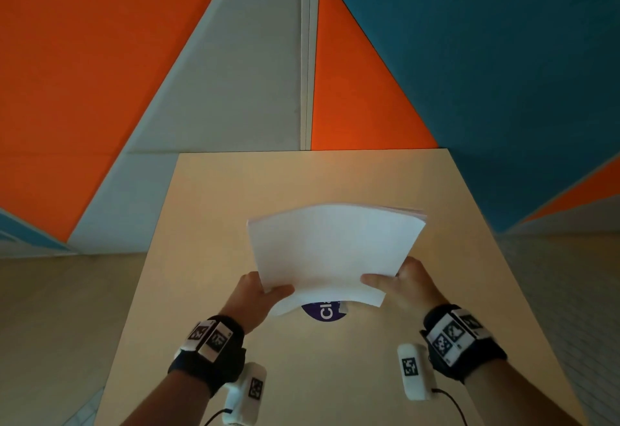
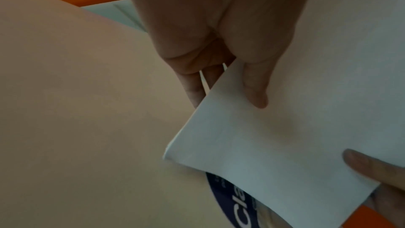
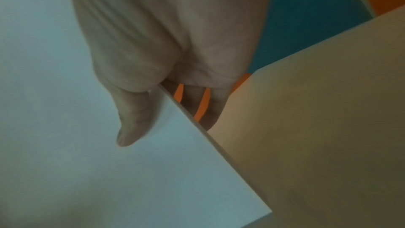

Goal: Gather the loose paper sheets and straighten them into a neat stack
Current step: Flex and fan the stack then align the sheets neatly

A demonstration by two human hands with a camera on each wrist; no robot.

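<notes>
Held clear above the table (image 1: pixel 208 224), bowed paper sheets (image 1: pixel 335 251) pinched at 7 o'clock by left hand (image 1: pixel 258 295) and 5 o'clock by right hand (image 1: pixel 412 286); likely to fan out further at 1 o'clock if grip slackens.

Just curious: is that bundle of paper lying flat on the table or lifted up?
Lifted. Both hands, left and right, hold the paper stack by its near corners, bowed, above the table.

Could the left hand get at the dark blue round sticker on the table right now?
Probably not as things stand. The left hand grips the paper stack together with the right hand, and the stack's near edge overhangs most of the sticker.
</notes>
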